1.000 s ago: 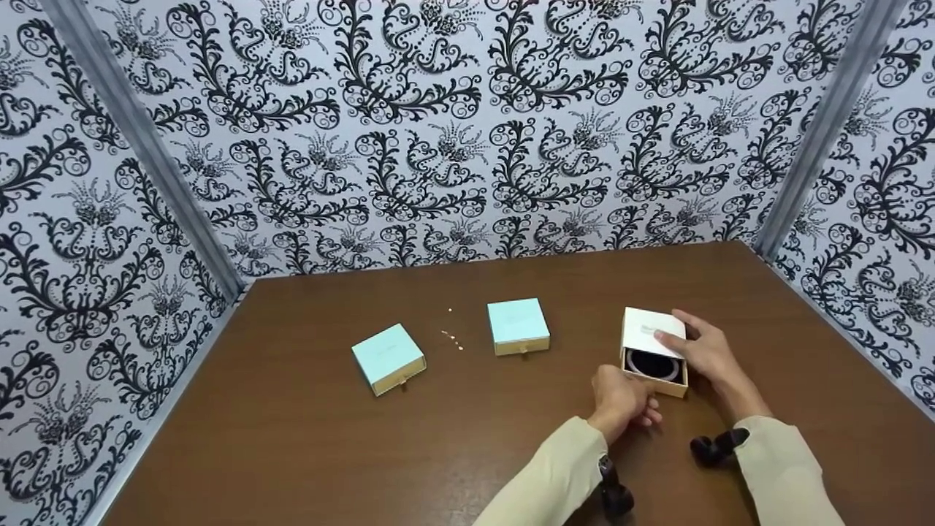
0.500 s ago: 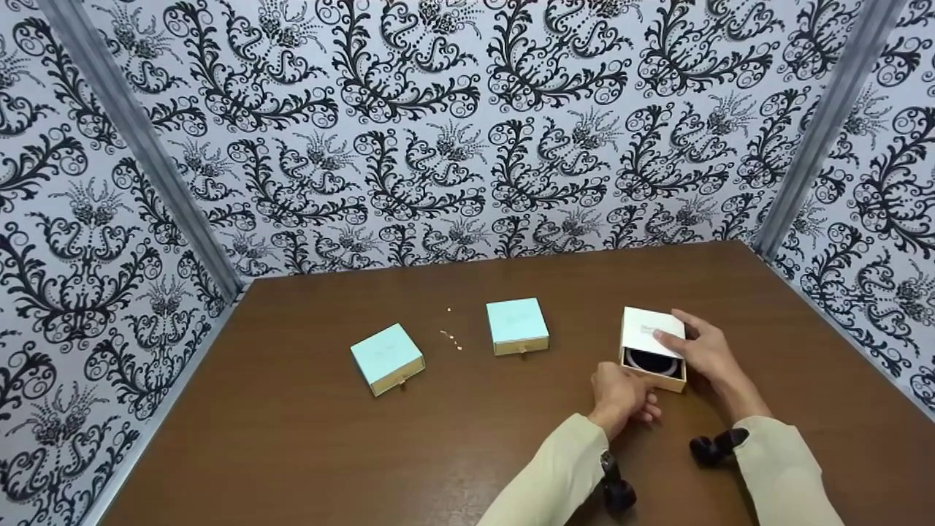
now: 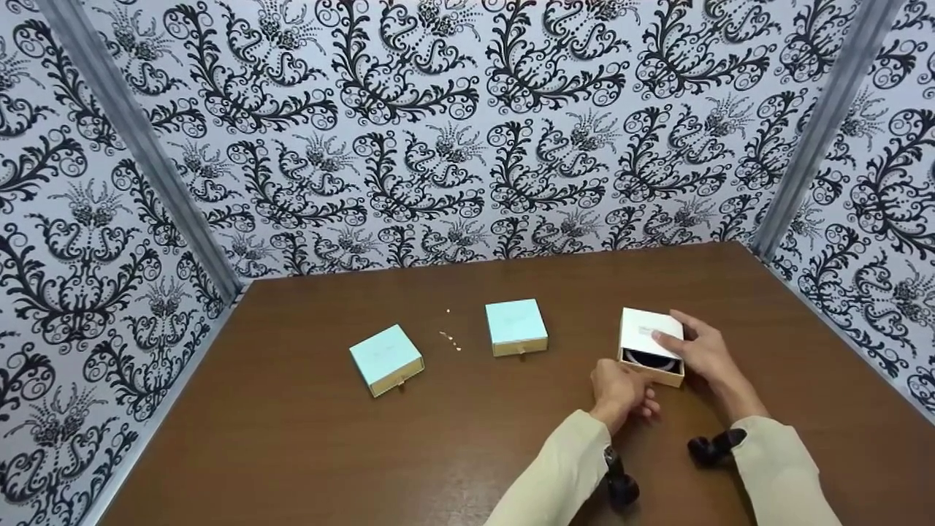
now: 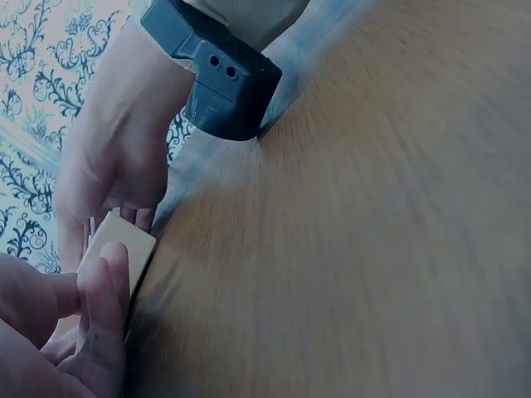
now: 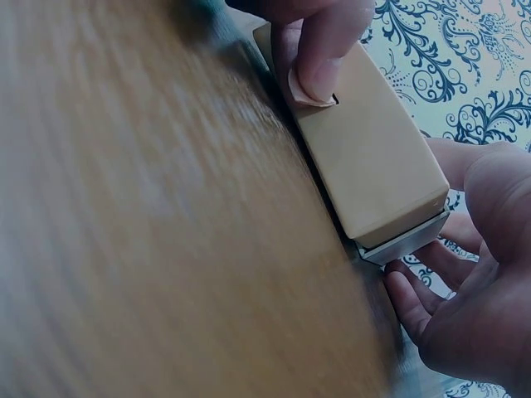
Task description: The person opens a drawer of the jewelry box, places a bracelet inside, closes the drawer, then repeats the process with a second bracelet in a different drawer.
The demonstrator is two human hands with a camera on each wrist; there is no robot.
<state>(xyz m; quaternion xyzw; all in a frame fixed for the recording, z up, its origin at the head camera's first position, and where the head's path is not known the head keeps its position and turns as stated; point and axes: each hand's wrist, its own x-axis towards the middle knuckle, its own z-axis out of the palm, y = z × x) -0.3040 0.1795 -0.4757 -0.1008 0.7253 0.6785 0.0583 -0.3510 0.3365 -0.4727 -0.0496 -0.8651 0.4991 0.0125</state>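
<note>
A white drawer-style jewelry box point(image 3: 650, 332) sits on the right of the table, its tan drawer point(image 5: 377, 157) partly pulled out toward the person. Inside, on dark lining, shows part of a pale round bangle point(image 3: 649, 359); the sleeve covers the rest. My left hand point(image 3: 617, 387) pinches the small ribbon tab point(image 5: 309, 93) on the drawer front between thumb and finger. My right hand point(image 3: 705, 351) grips the sleeve from the right, thumb on the lid and fingers along the far side. In the left wrist view, the drawer front point(image 4: 124, 232) lies between both hands.
Two closed light-blue drawer boxes stand on the brown table point(image 3: 329, 453): one box point(image 3: 387, 358) at left, another box point(image 3: 516, 325) near the middle. Between them lie several tiny pale bits point(image 3: 451, 340). Patterned walls point(image 3: 453, 146) border the back and sides.
The drawer has slid further into the white sleeve, so less of the bangle shows. My left hand has moved slightly forward with it; my right hand stays on the sleeve.
</note>
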